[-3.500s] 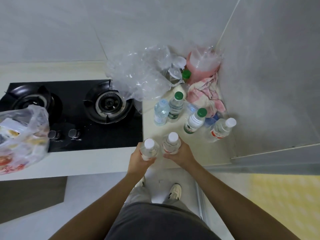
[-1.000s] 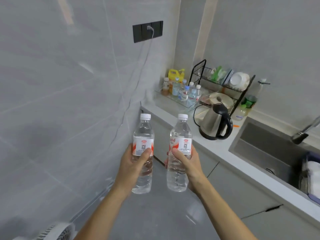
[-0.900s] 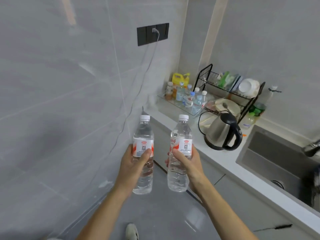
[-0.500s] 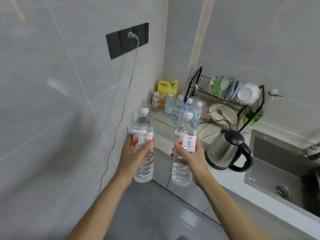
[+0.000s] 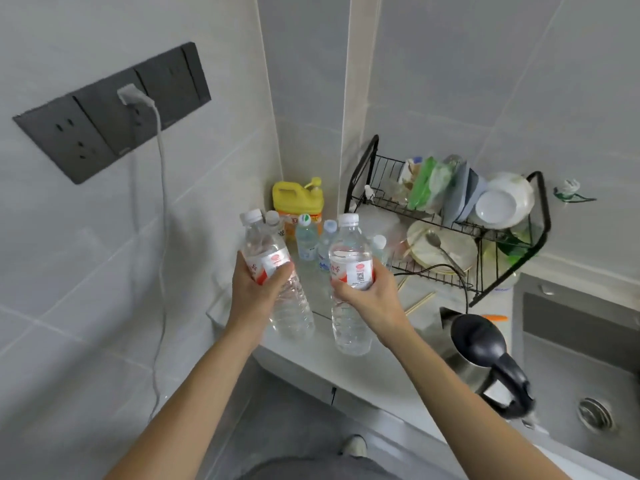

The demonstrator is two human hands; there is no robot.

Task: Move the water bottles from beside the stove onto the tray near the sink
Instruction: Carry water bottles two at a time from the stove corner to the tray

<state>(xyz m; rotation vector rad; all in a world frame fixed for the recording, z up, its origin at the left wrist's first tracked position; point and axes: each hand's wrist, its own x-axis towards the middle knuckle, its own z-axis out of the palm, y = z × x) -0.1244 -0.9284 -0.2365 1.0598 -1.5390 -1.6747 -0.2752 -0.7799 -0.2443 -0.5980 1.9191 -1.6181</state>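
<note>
Left hand (image 5: 258, 289) grips left bottle (image 5: 273, 271) at the label, tilted. Right hand (image 5: 372, 292) grips right bottle (image 5: 349, 282) upright, both above the counter (image 5: 391, 372) edge before the tray (image 5: 320, 299)

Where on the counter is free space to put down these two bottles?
Bare patches: the near end of the clear tray in front of the standing small bottles, and the counter strip between it and the kettle. Crowded: the corner by the yellow jug and under the dish rack.
</note>
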